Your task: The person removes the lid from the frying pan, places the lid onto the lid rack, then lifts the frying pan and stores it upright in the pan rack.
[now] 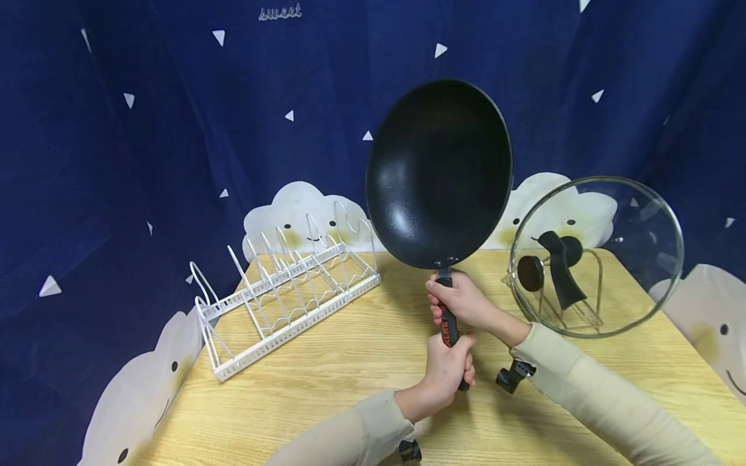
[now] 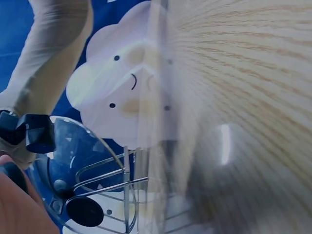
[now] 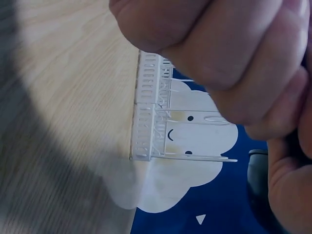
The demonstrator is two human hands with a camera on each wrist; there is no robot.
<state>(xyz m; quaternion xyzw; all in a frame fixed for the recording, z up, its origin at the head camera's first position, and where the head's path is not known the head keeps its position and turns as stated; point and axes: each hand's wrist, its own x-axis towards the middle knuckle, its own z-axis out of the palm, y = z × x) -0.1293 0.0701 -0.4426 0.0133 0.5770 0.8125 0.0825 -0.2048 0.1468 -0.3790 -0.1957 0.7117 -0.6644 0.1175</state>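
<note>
A black wok-like frying pan [image 1: 440, 175] is held up above the table, its dark inside facing me and its handle [image 1: 447, 323] pointing down toward me. My right hand [image 1: 463, 301] grips the handle close to the pan. Lower down, my left hand [image 1: 445, 369] wraps round the handle near its end, thumb across it. Curled fingers [image 3: 219, 53] of the right hand fill the top of the right wrist view. In the left wrist view, part of the left hand [image 2: 22, 209] shows at the lower left corner.
A white wire rack [image 1: 291, 310] with upright dividers stands at the left of the wooden table [image 1: 280, 408]. At the right, a large glass lid [image 1: 664, 259] leans upright in a wire stand [image 1: 600, 278]. A dark blue curtain [image 1: 175, 162] with clouds hangs behind.
</note>
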